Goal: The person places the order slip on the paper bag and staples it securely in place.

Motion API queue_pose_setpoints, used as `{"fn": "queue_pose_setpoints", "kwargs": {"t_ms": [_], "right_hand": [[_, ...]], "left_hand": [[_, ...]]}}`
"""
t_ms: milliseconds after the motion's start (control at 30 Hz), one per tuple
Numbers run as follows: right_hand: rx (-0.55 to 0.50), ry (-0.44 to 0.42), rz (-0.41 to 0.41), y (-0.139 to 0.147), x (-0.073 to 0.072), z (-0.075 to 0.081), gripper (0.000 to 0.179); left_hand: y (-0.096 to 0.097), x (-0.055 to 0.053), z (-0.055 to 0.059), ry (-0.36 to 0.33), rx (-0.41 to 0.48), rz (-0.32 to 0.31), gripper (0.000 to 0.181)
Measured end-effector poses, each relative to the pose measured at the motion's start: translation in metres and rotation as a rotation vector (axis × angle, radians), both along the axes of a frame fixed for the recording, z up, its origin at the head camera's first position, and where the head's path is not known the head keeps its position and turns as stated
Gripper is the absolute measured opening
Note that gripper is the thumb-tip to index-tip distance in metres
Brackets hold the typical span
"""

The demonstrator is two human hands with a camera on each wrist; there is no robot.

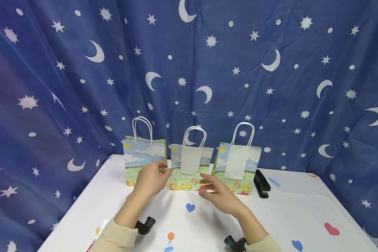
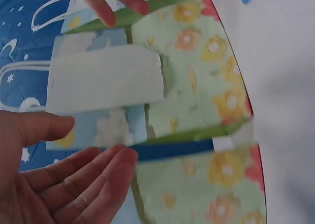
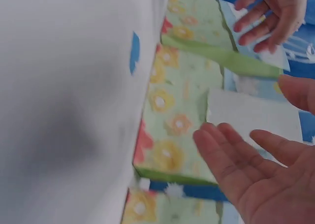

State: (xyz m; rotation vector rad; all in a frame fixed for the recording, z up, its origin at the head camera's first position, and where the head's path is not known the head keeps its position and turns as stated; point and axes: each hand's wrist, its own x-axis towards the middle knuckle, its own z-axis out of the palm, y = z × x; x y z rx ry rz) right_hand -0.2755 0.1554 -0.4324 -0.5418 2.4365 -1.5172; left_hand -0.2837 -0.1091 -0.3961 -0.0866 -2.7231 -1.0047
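Note:
Three paper gift bags stand in a row, printed with sky and flowers and fitted with white handles: a left bag, a middle bag and a right bag. White paper pieces hang over the fronts of the middle bag and right bag. My left hand hovers before the left bag's right side, fingers loosely bent around nothing. Low in front of the gap between middle and right bags, my right hand has its fingers spread, holding nothing. Part of the left bag's front is hidden by my left hand.
A black stapler lies just right of the right bag. The white tablecloth carries printed hearts and shapes. Behind the bags hangs a blue curtain with moons and stars. A white, red-edged item is partly hidden by the left sleeve.

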Motion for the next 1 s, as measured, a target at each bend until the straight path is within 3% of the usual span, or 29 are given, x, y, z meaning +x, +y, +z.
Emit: {"fn": "queue_pose_setpoints", "kwargs": {"t_ms": [233, 367, 533, 767, 1000], "right_hand": [[-0.018, 0.021, 0.120, -0.032, -0.003, -0.006, 0.075], [-0.047, -0.010, 0.159, -0.054, -0.006, -0.007, 0.081], [-0.071, -0.065, 0.172, -0.081, -0.010, -0.007, 0.087], [-0.030, -0.088, 0.157, -0.108, -0.016, -0.009, 0.098], [-0.004, -0.071, 0.133, -0.122, -0.025, -0.007, 0.102]], "left_hand": [[-0.054, 0.007, 0.002, -0.043, 0.012, 0.015, 0.030], [-0.088, 0.008, -0.008, -0.060, 0.031, 0.062, 0.034], [-0.119, 0.003, -0.024, -0.113, 0.051, 0.087, 0.056], [-0.139, -0.010, -0.036, -0.281, 0.083, -0.004, 0.087], [-0.151, -0.029, -0.045, -0.310, 0.104, -0.105, 0.107]]}}
